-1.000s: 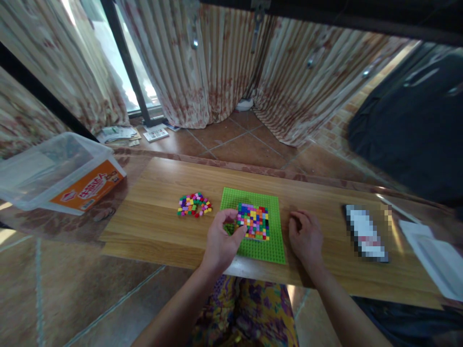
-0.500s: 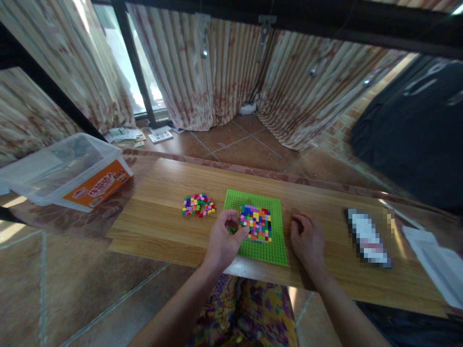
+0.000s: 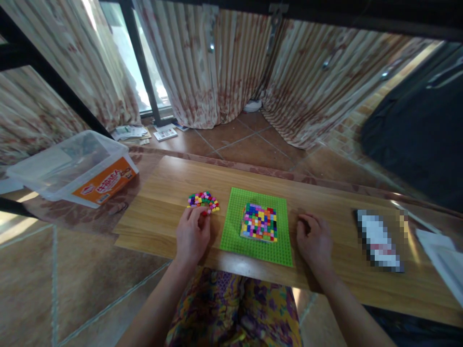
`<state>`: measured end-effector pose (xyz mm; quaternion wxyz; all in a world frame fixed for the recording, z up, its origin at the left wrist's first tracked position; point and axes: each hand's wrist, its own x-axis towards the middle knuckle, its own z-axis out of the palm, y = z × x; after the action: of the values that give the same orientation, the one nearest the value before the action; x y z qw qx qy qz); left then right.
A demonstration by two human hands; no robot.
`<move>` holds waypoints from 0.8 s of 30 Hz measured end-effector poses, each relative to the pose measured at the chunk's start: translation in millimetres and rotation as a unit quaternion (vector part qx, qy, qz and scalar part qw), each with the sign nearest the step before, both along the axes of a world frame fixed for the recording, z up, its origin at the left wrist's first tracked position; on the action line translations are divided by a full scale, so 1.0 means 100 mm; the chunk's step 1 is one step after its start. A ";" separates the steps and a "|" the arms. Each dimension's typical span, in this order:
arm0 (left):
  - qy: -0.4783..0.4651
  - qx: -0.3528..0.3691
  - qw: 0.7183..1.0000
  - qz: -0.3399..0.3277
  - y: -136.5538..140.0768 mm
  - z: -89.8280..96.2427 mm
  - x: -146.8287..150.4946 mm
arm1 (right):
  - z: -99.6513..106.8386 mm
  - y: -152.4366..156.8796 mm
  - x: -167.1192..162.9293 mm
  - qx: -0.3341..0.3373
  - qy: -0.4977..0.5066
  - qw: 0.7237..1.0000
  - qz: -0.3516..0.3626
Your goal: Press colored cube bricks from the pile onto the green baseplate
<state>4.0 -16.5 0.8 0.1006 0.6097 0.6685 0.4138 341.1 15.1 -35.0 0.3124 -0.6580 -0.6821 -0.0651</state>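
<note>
A green studded baseplate (image 3: 235, 236) lies on the wooden table (image 3: 162, 188) in front of me. A square patch of small multicoloured bricks (image 3: 259, 222) is built near its middle. Left of the plate sits a loose pile of small coloured bricks (image 3: 203, 200). My left hand (image 3: 193, 233) reaches into the near edge of that pile, fingertips touching the bricks; whether it grips one I cannot tell. My right hand (image 3: 315, 239) rests on the table just right of the baseplate, fingers curled, holding nothing.
A clear plastic tub with an orange label (image 3: 77, 168) stands at the far left. A blurred flat object (image 3: 378, 239) and white papers (image 3: 443, 260) lie at the right. Curtains, a tiled floor and a dark mass at the far right lie beyond the table.
My left hand has left the brick patch on the baseplate and moved left to the loose pile. My right hand has stayed beside the plate.
</note>
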 end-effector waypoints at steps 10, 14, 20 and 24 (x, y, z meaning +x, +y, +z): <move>0.044 0.004 0.999 0.018 0.03 -0.07 0.01 | 0.00 0.00 0.02 -0.004 -0.012 1.000 0.002; 0.050 0.013 0.999 0.014 0.04 -0.07 0.01 | -0.01 0.00 0.02 -0.009 -0.010 1.000 0.000; 0.048 0.007 0.999 -0.004 0.05 -0.08 0.00 | -0.01 0.00 0.02 -0.006 -0.009 1.000 0.001; 0.035 -0.004 0.999 -0.027 0.02 -0.10 -0.02 | 0.00 0.00 0.01 -0.009 -0.007 1.000 0.000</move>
<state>1.9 -14.6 -9.0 0.0906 0.6409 0.6569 0.3866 341.8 14.8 -34.9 0.3018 -0.6604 -0.6847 -0.0632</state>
